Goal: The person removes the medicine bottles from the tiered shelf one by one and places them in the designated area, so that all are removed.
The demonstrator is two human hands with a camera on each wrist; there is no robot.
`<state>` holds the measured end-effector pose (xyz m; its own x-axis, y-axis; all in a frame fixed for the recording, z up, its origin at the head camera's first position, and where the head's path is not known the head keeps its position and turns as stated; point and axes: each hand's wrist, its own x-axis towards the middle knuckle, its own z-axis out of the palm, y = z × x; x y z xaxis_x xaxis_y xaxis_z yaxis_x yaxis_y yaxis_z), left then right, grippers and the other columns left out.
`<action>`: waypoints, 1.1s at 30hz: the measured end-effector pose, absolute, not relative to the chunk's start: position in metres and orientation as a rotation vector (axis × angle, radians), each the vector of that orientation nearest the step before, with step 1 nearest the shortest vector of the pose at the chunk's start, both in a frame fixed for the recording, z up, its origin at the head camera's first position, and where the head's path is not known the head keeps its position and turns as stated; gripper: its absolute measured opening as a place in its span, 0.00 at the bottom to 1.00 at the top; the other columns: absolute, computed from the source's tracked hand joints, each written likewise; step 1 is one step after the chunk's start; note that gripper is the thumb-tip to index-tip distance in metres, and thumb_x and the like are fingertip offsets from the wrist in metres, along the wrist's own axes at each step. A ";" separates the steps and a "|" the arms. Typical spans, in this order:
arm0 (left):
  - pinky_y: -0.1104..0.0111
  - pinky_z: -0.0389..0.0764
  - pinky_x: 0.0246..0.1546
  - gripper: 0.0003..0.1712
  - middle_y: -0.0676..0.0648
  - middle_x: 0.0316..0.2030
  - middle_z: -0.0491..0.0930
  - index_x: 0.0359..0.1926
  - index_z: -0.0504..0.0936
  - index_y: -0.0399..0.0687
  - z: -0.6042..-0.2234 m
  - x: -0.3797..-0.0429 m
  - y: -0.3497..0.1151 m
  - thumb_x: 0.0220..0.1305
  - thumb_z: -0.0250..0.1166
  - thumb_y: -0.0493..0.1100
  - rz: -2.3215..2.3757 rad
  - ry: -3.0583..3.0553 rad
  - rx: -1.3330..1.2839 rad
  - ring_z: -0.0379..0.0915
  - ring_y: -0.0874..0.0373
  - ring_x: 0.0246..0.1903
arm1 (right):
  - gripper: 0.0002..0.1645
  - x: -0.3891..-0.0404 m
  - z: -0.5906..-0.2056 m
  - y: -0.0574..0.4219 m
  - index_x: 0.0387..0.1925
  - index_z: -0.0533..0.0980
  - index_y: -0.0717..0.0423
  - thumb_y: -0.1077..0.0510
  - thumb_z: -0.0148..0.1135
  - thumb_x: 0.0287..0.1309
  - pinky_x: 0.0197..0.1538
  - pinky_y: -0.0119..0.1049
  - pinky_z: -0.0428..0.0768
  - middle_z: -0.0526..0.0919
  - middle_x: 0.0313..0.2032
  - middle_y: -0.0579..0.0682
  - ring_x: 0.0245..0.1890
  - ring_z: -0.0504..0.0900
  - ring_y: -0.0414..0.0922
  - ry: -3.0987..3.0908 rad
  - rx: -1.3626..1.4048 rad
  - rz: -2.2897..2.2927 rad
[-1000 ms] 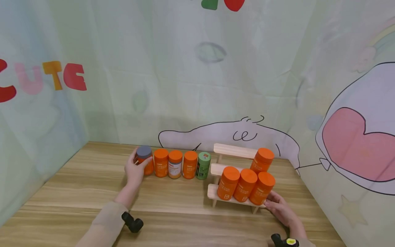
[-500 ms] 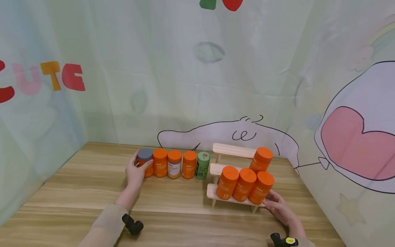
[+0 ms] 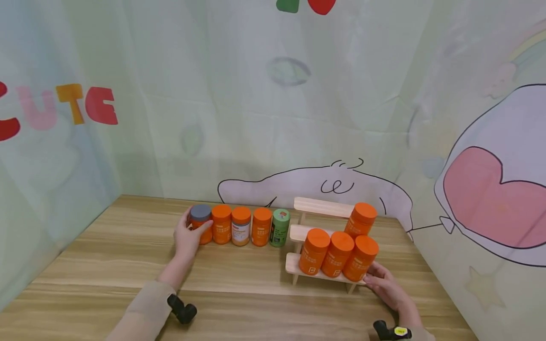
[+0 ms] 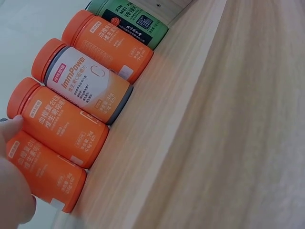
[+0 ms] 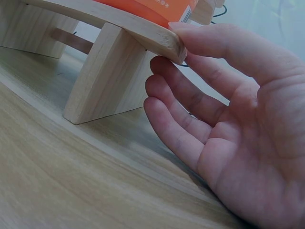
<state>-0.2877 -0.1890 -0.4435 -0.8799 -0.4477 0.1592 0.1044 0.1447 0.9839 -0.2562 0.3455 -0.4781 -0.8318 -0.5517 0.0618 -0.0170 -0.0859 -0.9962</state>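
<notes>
Clamping the grey-lidded jar point(image 3: 202, 225), upright on the table point(image 3: 239, 284), in the left hand point(image 3: 186, 237). Flanked, just right of that grip, by an orange jar point(image 3: 221, 228), then a white-labelled jar point(image 3: 241, 228), a second orange jar point(image 3: 261, 228) and a green jar point(image 3: 279, 229). Pinching the rack point(image 3: 323, 207) by its lowest shelf's end with the right hand point(image 3: 389, 287). Loaded, just left of that pinch, with three front jars point(image 3: 338, 255) and a back jar point(image 3: 361, 220).

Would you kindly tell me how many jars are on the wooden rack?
4. On the bottom tier stand a left jar, a centre jar and a right jar; the fourth jar is behind the right jar, apparently on the middle tier, its base hidden.
</notes>
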 end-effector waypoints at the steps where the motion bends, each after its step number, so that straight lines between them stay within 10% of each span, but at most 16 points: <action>1: 0.50 0.60 0.70 0.46 0.33 0.71 0.60 0.74 0.56 0.38 -0.443 -0.287 -0.189 0.59 0.70 0.37 -1.780 -2.019 0.327 0.56 0.39 0.70 | 0.29 -0.256 -0.478 0.346 0.56 0.73 0.29 0.67 0.43 0.69 0.57 0.25 0.75 0.78 0.53 0.34 0.53 0.76 0.31 1.821 -0.619 -1.978; 33: 0.63 0.61 0.63 0.28 0.40 0.58 0.75 0.59 0.76 0.36 -0.390 -0.286 -0.136 0.57 0.71 0.36 -1.718 -1.615 0.131 0.65 0.54 0.59 | 0.30 -0.257 -0.477 0.345 0.56 0.72 0.29 0.68 0.44 0.68 0.57 0.26 0.75 0.77 0.54 0.34 0.54 0.76 0.31 1.845 -0.590 -1.979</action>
